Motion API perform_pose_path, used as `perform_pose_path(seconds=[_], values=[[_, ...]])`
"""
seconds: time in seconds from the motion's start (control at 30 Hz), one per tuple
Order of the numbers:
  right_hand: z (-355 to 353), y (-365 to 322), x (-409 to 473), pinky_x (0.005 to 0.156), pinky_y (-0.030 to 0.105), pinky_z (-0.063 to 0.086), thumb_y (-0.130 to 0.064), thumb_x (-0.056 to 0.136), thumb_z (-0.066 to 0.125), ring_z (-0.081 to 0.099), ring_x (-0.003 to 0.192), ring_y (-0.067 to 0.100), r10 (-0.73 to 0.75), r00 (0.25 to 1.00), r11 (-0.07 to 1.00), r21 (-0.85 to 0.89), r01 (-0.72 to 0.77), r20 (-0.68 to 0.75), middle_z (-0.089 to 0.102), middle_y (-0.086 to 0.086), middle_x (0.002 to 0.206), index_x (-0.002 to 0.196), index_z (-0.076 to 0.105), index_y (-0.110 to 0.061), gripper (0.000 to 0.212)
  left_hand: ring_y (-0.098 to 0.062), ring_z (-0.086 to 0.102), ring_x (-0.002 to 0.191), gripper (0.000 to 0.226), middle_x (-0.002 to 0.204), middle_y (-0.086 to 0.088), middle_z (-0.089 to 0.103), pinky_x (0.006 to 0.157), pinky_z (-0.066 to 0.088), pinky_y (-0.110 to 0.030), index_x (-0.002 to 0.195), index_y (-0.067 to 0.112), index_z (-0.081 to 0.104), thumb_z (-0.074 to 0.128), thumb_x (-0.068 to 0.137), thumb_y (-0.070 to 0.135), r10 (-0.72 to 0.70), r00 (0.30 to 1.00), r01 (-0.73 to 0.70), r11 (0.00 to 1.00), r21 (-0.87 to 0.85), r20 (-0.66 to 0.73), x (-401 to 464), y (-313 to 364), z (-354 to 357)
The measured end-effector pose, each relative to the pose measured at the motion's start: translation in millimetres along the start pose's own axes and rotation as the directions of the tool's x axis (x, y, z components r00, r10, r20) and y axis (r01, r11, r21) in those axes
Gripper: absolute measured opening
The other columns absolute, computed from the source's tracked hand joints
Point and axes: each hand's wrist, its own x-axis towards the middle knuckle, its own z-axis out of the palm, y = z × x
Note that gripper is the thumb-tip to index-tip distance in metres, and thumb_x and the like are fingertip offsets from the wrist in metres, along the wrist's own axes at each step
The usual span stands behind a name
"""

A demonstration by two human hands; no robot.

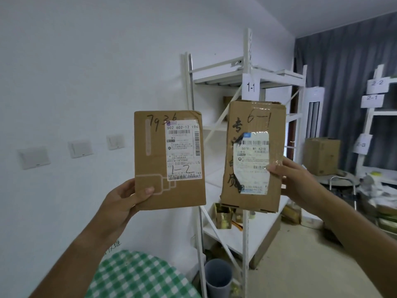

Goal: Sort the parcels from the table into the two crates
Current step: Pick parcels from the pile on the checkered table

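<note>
Two parcels held up before the white shelf rack (247,147).
The left hand (120,203) gripped the "1-2" parcel (169,160) left of the rack's post; the right hand (296,179) pinched the "6-1" parcel (253,155) across it.

Your flat brown cardboard parcel (169,160) reads "7936", "502 602-12 194" and "1-2". Your taped, creased brown parcel (253,155) reads "6-1". The white metal shelf post's paper tag (250,87) says "1-1".

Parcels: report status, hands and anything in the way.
Left hand grips parcel marked 1-2. Right hand grips parcel marked 6-1. Both held up, labels facing camera. Crates not in view; shelf rack behind.
</note>
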Motion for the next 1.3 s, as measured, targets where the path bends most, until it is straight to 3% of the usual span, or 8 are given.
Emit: perform_pose_path(seconds=[0.17, 0.47, 0.6, 0.8, 0.9, 1.03, 1.17, 1.3], values=[[14, -11, -1, 0.094, 0.050, 0.054, -0.037, 0.082, 0.077, 0.071, 0.112, 0.025, -0.005, 1.000, 1.000, -0.020, 0.004, -0.027, 0.072, 0.000, 0.124, 0.134, 0.061, -0.032, 0.055, -0.025, 0.072, 0.117, 0.064, 0.129, -0.007, 0.074, 0.085, 0.060, -0.023, 0.131, 0.012, 0.069, 0.085, 0.071, 0.027, 0.025, 0.999, -0.024, 1.000, -0.012, 0.026, 1, 4, -13], [64, -16, 4, 0.093, 0.049, 0.055, -0.037, 0.079, 0.071, 0.071, 0.113, 0.024, 0.006, 1.000, 0.999, -0.044, -0.006, -0.010, 0.072, -0.001, 0.124, 0.132, 0.061, -0.034, 0.054, -0.024, 0.072, 0.116, 0.065, 0.128, -0.007, 0.074, 0.083, 0.060, -0.022, 0.126, 0.014, 0.072, 0.090, 0.066, 0.031, 0.036, 0.999, -0.036, 0.999, -0.020, 0.016, -10, 15, -63], [80, -17, -2, 0.090, 0.046, 0.056, -0.038, 0.079, 0.070, 0.071, 0.112, 0.022, 0.011, 1.000, 0.998, -0.066, -0.012, -0.019, 0.073, -0.003, 0.123, 0.132, 0.059, -0.035, 0.055, -0.025, 0.072, 0.117, 0.088, 0.128, -0.007, 0.074, 0.085, 0.060, -0.024, 0.123, 0.016, 0.075, 0.103, 0.047, 0.049, 0.036, 0.999, -0.036, 0.999, -0.008, 0.018, -12, 15, -78], [78, -14, -22, 0.096, 0.051, 0.053, -0.039, 0.079, 0.071, 0.070, 0.115, 0.024, 0.045, 0.997, 0.995, -0.091, -0.051, -0.063, 0.071, -0.002, 0.128, 0.135, 0.058, -0.037, 0.058, -0.025, 0.071, 0.118, 0.078, 0.129, -0.008, 0.073, 0.087, 0.060, -0.024, 0.120, 0.019, 0.077, 0.102, 0.052, 0.049, 0.010, 0.996, -0.006, 0.999, -0.043, 0.084, -5, -1, -76], [63, -10, -42, 0.098, 0.053, 0.051, -0.038, 0.081, 0.072, 0.069, 0.116, 0.025, 0.070, 0.992, 0.992, -0.101, -0.081, -0.107, 0.070, -0.001, 0.130, 0.131, 0.062, -0.040, 0.051, -0.024, 0.071, 0.118, 0.067, 0.129, -0.007, 0.074, 0.086, 0.060, -0.023, 0.127, 0.016, 0.072, 0.095, 0.067, 0.037, -0.033, 0.991, 0.040, 0.998, -0.057, 0.133, 2, -15, -59], [28, -9, -77, 0.098, 0.053, 0.051, -0.046, 0.074, 0.078, 0.070, 0.115, 0.024, 0.096, 0.975, 0.986, -0.112, -0.120, -0.202, 0.071, -0.003, 0.128, 0.120, 0.067, -0.047, 0.048, -0.021, 0.071, 0.117, 0.067, 0.127, -0.003, 0.074, 0.085, 0.060, -0.022, 0.131, 0.016, 0.068, 0.091, 0.072, 0.037, -0.071, 0.974, 0.085, 0.995, -0.052, 0.217, 10, -39, -17], [-15, -10, -115, 0.094, 0.049, 0.053, -0.045, 0.072, 0.082, 0.070, 0.115, 0.027, 0.119, 0.950, 0.982, -0.107, -0.156, -0.289, 0.071, 0.000, 0.128, 0.120, 0.068, -0.044, 0.050, -0.021, 0.071, 0.117, 0.073, 0.127, -0.003, 0.074, 0.083, 0.060, -0.021, 0.131, 0.016, 0.068, 0.095, 0.066, 0.034, -0.102, 0.951, 0.123, 0.991, -0.054, 0.293, 17, -57, 36], [-74, -10, -165, 0.087, 0.043, 0.059, -0.052, 0.065, 0.087, 0.071, 0.112, 0.026, 0.126, 0.916, 0.980, -0.094, -0.173, -0.380, 0.072, 0.000, 0.126, 0.119, 0.069, -0.046, 0.058, -0.021, 0.073, 0.113, 0.097, 0.125, -0.001, 0.075, 0.083, 0.061, -0.026, 0.130, 0.019, 0.069, 0.100, 0.046, 0.058, -0.119, 0.929, 0.138, 0.990, -0.030, 0.351, 20, -76, 111]])
